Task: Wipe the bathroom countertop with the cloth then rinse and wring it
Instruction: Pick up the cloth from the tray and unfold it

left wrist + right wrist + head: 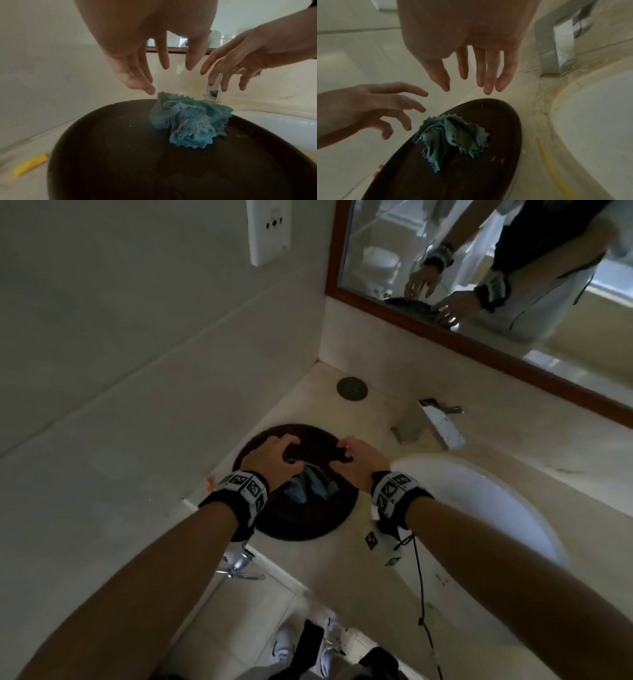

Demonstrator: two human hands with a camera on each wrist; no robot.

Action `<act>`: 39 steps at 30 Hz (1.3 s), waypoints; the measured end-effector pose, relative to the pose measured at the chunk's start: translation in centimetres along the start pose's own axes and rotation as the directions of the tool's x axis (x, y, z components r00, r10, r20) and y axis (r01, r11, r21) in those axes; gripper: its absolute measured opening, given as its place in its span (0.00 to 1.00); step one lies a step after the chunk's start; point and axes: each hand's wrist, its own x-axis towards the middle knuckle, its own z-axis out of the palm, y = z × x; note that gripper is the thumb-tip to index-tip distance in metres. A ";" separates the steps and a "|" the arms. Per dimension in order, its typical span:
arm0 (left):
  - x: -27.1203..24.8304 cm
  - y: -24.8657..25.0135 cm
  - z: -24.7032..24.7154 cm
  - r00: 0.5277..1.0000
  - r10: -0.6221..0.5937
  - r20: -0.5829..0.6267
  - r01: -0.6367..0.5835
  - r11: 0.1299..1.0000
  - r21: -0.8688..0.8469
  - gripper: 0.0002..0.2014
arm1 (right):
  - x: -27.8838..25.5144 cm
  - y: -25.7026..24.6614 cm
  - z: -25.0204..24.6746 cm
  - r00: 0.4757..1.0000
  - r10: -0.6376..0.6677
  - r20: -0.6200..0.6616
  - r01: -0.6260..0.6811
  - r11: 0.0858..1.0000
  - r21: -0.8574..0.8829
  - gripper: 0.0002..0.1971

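A crumpled blue cloth (310, 486) (187, 121) (452, 136) lies on a round dark brown tray (298, 522) (120, 155) (471, 169) that sits on the beige countertop (346, 559), left of the white sink (479, 508). My left hand (274, 455) (154, 75) hovers just above the cloth with fingers spread and relaxed, holding nothing. Beside it, my right hand (352, 457) (474, 81) hangs over the tray's far side, fingers straight and wet, also holding nothing. Neither hand touches the cloth.
A chrome faucet (431, 422) (556, 47) stands behind the sink. A dark round cap (352, 387) sits in the counter's back corner. A wood-framed mirror (479, 344) hangs above. The tiled wall (120, 371) bounds the left. A yellow scrap (29, 165) lies by the tray.
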 end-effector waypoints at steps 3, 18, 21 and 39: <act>0.7 0.1 0.5 0.995 -0.068 0.071 0.068 0.998 0.000 0.24 | 1.2 -0.4 0.6 0.998 0.001 0.067 0.000 1.000 -0.015 0.23; 2.0 -1.9 2.7 0.978 -0.194 0.079 0.191 0.980 0.046 0.17 | 3.5 -0.1 3.3 0.979 -0.059 0.193 0.078 0.993 -0.093 0.13; 1.9 -2.1 2.6 0.981 -0.177 0.079 0.171 0.982 0.074 0.14 | 3.4 -0.3 3.0 0.986 -0.040 0.161 0.044 0.999 -0.019 0.09; 0.6 1.4 0.3 0.999 -0.024 -0.023 0.021 0.993 -0.116 0.12 | -0.7 -0.5 -0.8 0.977 0.164 -0.140 -0.089 0.898 0.431 0.07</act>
